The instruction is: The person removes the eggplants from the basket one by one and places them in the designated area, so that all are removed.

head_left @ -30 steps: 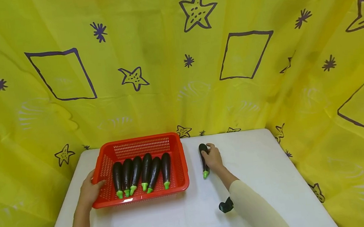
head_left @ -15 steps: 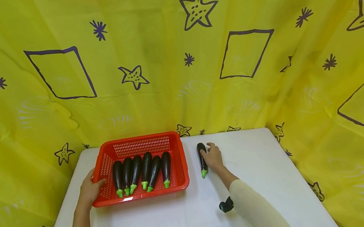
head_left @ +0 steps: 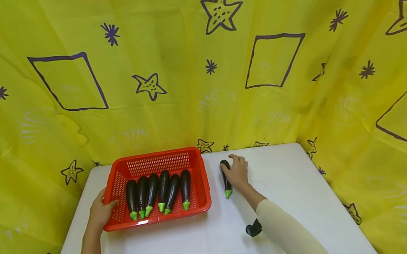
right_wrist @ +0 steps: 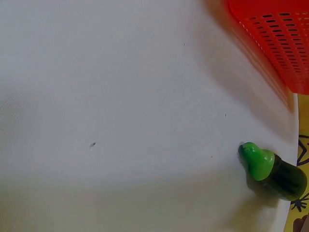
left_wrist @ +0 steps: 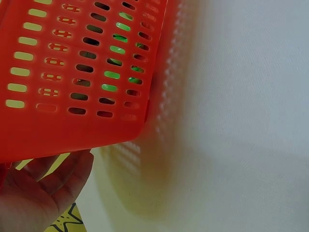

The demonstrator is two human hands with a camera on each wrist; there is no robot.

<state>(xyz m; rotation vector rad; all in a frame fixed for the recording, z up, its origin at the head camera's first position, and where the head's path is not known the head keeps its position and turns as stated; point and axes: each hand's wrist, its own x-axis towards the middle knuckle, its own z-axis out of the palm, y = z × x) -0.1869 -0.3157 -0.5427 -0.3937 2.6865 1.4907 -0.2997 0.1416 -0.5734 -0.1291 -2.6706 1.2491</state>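
Observation:
My left hand grips the left side of a red plastic basket, thumb over the rim. From the left wrist view, the fingers curve under the basket's edge. Several dark eggplants with green stems lie side by side inside it. To the right of the basket one more eggplant lies on the white table, stem toward me. My right hand is over its far end, the thumb at the eggplant and the other fingers lifted away from it. The right wrist view shows mostly the green stem end.
A white cloth covers the table. Yellow curtains with star drawings hang close behind and along both sides. Dark straps or mounts sit at both wrists.
My right hand has shifted the loose eggplant slightly left, toward the basket, and its fingers have since spread off it. The left hand and the basket stay in place.

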